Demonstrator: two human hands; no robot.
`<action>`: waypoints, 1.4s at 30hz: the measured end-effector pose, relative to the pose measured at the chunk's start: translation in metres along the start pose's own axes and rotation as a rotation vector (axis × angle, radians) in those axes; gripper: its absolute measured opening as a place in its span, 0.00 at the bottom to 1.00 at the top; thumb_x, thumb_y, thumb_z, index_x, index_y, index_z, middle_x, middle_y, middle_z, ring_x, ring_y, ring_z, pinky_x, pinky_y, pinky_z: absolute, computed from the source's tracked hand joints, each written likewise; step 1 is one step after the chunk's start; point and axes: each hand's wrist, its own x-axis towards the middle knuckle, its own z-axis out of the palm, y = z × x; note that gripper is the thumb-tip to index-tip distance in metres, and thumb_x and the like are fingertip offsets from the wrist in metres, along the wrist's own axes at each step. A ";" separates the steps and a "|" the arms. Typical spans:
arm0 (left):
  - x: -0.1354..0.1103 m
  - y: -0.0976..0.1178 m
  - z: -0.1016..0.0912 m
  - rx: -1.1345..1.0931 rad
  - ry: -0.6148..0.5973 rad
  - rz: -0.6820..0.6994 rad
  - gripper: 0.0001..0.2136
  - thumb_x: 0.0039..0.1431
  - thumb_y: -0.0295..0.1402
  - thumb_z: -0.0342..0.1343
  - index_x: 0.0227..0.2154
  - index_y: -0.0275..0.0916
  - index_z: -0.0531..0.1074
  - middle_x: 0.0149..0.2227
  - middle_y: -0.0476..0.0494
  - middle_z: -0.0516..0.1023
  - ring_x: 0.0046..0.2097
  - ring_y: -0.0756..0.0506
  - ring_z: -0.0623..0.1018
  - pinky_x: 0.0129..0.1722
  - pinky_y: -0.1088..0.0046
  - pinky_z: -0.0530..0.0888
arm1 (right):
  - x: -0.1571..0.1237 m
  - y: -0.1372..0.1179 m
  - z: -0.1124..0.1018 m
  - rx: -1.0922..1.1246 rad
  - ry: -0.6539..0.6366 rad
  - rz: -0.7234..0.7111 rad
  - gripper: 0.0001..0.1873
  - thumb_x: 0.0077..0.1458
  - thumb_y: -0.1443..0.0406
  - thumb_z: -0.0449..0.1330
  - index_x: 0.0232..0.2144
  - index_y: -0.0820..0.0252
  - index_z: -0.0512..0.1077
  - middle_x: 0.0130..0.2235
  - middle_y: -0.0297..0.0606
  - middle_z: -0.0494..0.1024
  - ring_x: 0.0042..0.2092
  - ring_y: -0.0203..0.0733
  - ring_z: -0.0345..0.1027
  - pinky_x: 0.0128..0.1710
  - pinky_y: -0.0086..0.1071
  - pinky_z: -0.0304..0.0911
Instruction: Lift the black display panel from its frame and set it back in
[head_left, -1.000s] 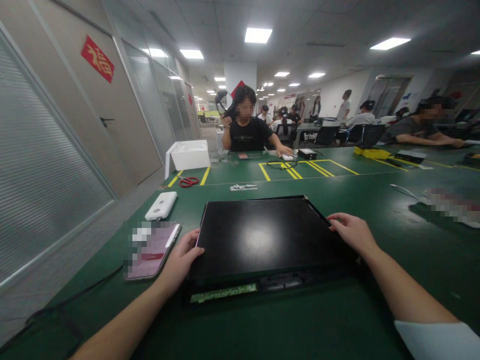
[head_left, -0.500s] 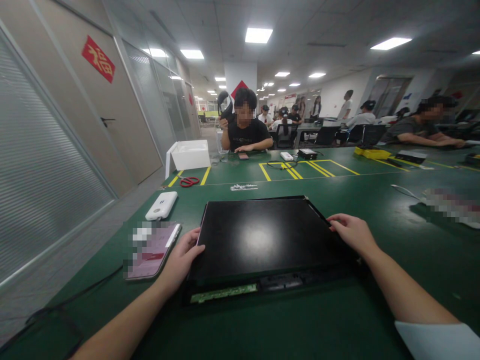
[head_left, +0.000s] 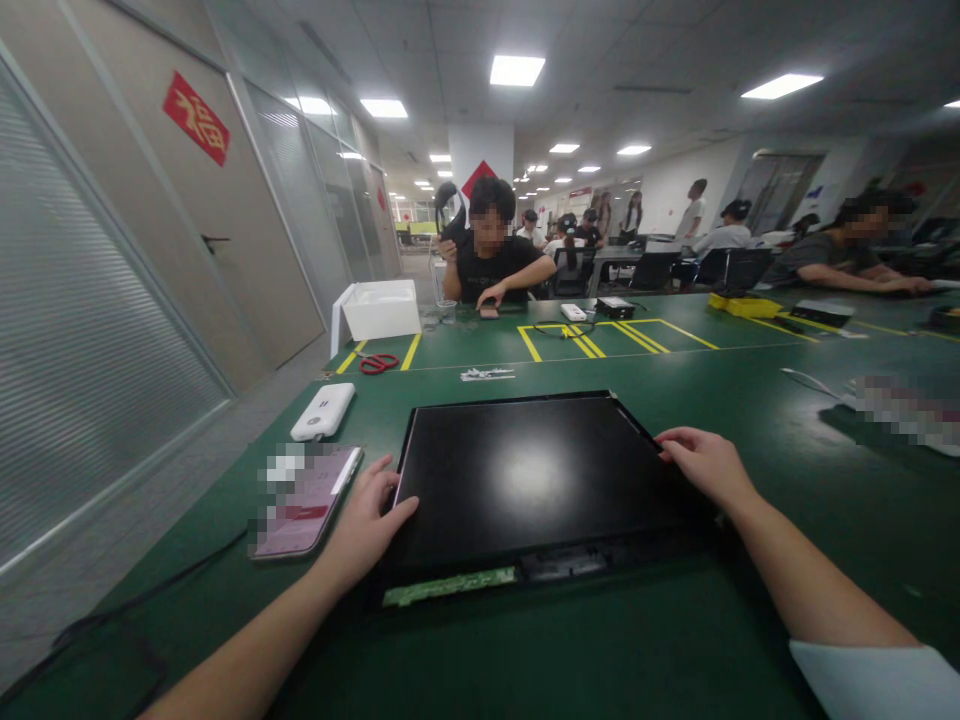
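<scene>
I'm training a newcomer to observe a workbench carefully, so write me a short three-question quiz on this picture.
1. True or false: the left hand and right hand are at opposite sides of the black panel.
2. Which runs along the panel's near side? a) white box b) green circuit board c) yellow tray
3. Fill in: the scissors have ____ handles.
Key: 1 true; 2 b; 3 red.

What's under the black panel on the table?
Around the panel, a black frame shows at the far edge and a green circuit board along the near side. Anything directly beneath is covered.
</scene>
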 end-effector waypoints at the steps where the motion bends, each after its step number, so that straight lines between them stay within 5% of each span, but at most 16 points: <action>1: 0.000 0.000 0.000 0.018 -0.009 0.005 0.12 0.47 0.44 0.59 0.30 0.42 0.73 0.60 0.31 0.66 0.63 0.31 0.64 0.61 0.49 0.59 | 0.000 0.000 0.000 0.000 0.002 0.001 0.13 0.47 0.61 0.55 0.29 0.53 0.79 0.25 0.33 0.80 0.32 0.45 0.73 0.33 0.36 0.64; 34: 0.005 -0.020 0.003 0.126 -0.062 0.085 0.11 0.47 0.42 0.59 0.29 0.41 0.70 0.60 0.30 0.65 0.64 0.32 0.63 0.56 0.50 0.68 | 0.004 0.004 -0.001 -0.023 -0.017 0.023 0.16 0.45 0.59 0.54 0.31 0.55 0.80 0.26 0.34 0.81 0.33 0.45 0.74 0.35 0.35 0.63; 42: 0.008 -0.017 0.005 0.159 -0.002 0.120 0.10 0.58 0.40 0.48 0.27 0.42 0.68 0.52 0.33 0.73 0.61 0.35 0.68 0.59 0.49 0.64 | 0.004 0.005 -0.001 -0.017 -0.023 0.038 0.17 0.44 0.59 0.54 0.31 0.55 0.80 0.27 0.35 0.81 0.32 0.45 0.73 0.35 0.36 0.64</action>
